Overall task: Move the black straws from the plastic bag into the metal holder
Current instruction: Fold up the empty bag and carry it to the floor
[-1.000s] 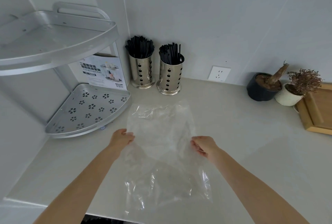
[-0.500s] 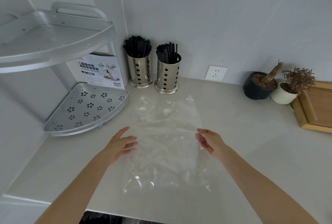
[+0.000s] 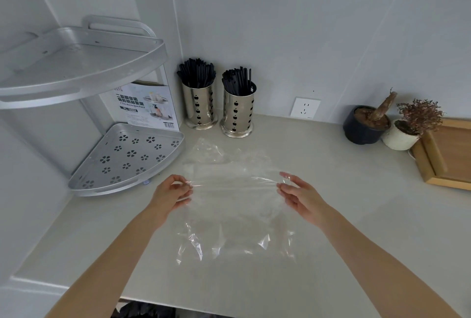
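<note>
The bench (image 3: pixel 344 215) is carrying a clear plastic bag (image 3: pixel 237 205) that is lying flat and looking empty, its long axis running near to far between the two hands, while the black straws (image 3: pixel 196 74) are already standing upright in two metal holders (image 3: pixel 238 111) at the far wall, well beyond both hands. The left hand (image 3: pixel 172 194) is pinching the bag's left edge with curled fingers (image 3: pixel 184 185). The right hand (image 3: pixel 299 196) is pinching the right edge, equally near, so I judge the straw transfer done.
</note>
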